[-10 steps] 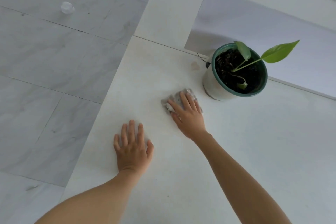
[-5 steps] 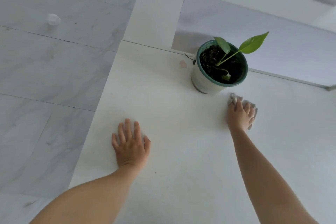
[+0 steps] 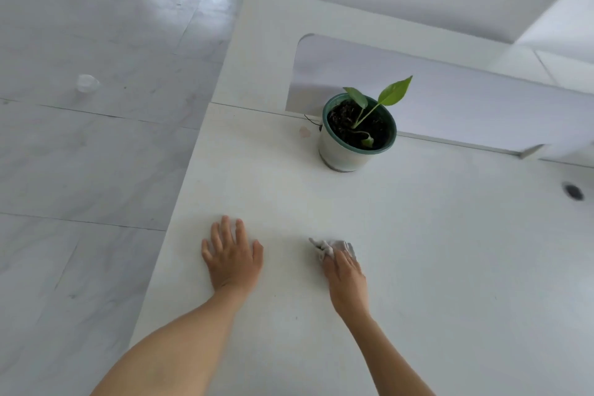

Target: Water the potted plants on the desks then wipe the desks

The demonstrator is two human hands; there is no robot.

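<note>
Grey and crumpled, the wiping cloth [image 3: 334,247] lies on the white desk [image 3: 450,251] under the fingertips of the right hand [image 3: 345,276], which presses it flat with the fingers extended over it and not curled into a fist. The cloth pokes out ahead and slightly left of those fingers, toward the potted plant [image 3: 356,135], which stands well apart at the desk's far edge. The left hand [image 3: 231,255] rests palm-down with the fingers spread, holding nothing, near the desk's left edge and beside the cloth hand. Judging by this, wiping is under way, and the right hand is the one placed to sweep. A faint stain [image 3: 303,132] just left of the pot looks like unwiped ground.
</note>
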